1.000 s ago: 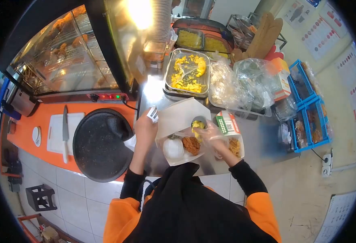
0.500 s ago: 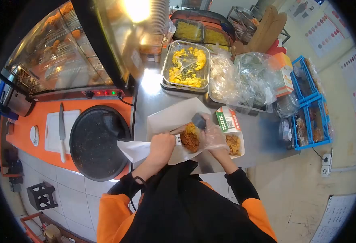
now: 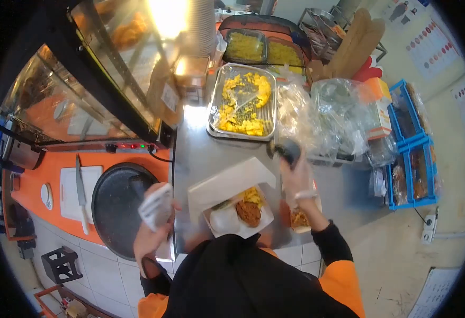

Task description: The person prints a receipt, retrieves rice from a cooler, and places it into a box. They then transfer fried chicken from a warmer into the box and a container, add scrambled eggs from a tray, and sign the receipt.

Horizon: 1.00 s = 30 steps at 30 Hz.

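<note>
Two hands working over a steel desk (image 3: 200, 153). Left hand (image 3: 149, 236) is clenching around a folded white paper bag (image 3: 157, 205), holding it up above the front edge of a round black griddle (image 3: 117, 205), off to the left of the food box. Right hand (image 3: 297, 180), wearing a thin clear glove, is gripping a dark scoop (image 3: 286, 150) and lifting it above the desk, between the food box and the clear plastic bags (image 3: 322, 114); whether the scoop is carrying anything, cannot tell.

Open white food box (image 3: 231, 204) is sitting on the desk just in front of the person, lid tipping back toward the trays. Inside it: a white rice mound (image 3: 223, 221) at the front left, a brown fried piece (image 3: 249, 212) beside it, yellow food (image 3: 252, 195) just behind that. A second smaller box with orange-brown food (image 3: 299, 218) is lying right of the first, partly hiding under the right wrist.

Further back, a foil tray of yellow food (image 3: 242, 100) is standing on the desk, two more trays behind it. Left of the griddle, a knife (image 3: 80, 191) is lying on a white cutting board (image 3: 76, 193) on the orange counter (image 3: 36, 185). A glass display case (image 3: 84, 90) is filling the upper left. Blue crates (image 3: 413, 146) are sitting far right.
</note>
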Motion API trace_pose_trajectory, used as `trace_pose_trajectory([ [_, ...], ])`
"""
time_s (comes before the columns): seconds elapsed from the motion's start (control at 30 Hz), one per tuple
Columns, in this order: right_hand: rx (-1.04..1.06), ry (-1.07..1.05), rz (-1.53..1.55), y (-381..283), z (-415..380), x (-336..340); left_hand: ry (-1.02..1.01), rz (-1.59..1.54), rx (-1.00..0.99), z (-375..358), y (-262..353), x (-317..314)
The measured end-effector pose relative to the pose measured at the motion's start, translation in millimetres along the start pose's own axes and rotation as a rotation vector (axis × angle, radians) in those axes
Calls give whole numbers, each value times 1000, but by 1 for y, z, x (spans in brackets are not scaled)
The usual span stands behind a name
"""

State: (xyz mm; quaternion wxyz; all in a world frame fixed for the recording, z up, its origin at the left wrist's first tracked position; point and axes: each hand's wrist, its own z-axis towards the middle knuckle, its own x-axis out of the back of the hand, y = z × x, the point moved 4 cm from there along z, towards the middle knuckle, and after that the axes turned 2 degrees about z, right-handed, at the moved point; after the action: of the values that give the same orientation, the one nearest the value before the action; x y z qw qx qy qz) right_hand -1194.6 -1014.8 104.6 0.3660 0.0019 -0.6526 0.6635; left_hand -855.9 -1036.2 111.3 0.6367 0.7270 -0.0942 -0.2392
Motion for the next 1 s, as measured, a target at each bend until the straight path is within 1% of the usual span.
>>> trace_pose_trajectory([
  [0.03,-178,-115,43,-10,25,0,114,-52,-69,2,8,2],
  [0.07,-80,-165,-15,6,52,-7,225,-104,-125,1,15,4],
  [0.1,19,-215,-72,23,76,-18,200,-161,-125,2,10,12],
  [0.13,129,-252,-257,5,93,-22,176,-217,-125,5,-2,27],
  [0.17,228,-300,-219,38,107,-38,-3,-288,-44,7,-8,37],
  [0.2,249,-340,-305,36,126,-54,236,-400,-117,12,5,24],
  [0.27,118,-438,-579,48,155,-88,247,-623,-160,16,8,26],
  [0.33,293,-350,-547,45,148,-88,237,-763,-58,18,-3,25],
  [0.37,391,-309,-520,43,144,-87,192,-817,-51,23,-6,21],
  [0.4,530,-223,-568,35,133,-79,144,-868,-45,30,-6,14],
  [0.47,667,-126,-593,-12,94,-50,-2,-894,-62,46,2,-6],
  [0.5,679,-136,-562,-36,73,-36,-75,-926,-78,55,3,-14],
  [0.53,510,-319,-596,-30,48,-25,-163,-970,-69,64,1,-24],
  [0.6,453,-628,-566,-37,-1,-13,-259,-1038,-45,76,4,-40],
  [0.63,563,-772,-504,-51,-30,-17,-307,-1070,-31,76,7,-47],
  [0.7,559,-1023,-483,-34,-80,-25,-362,-1060,-51,75,12,-57],
  [0.73,585,-1040,-481,-5,-99,-35,-393,-1059,-47,74,14,-64],
  [0.77,559,-984,-450,5,-108,-35,-411,-1070,-42,73,14,-70],
  [0.8,532,-927,-420,10,-111,-35,-430,-1080,-37,74,15,-75],
  [0.9,614,-804,-329,19,-113,-37,-445,-1069,-17,74,19,-88],
  [0.93,621,-805,-361,21,-112,-31,-444,-1058,-10,74,20,-95],
  [1.0,628,-793,-422,19,-106,-10,-506,-1055,9,74,21,-119],
])
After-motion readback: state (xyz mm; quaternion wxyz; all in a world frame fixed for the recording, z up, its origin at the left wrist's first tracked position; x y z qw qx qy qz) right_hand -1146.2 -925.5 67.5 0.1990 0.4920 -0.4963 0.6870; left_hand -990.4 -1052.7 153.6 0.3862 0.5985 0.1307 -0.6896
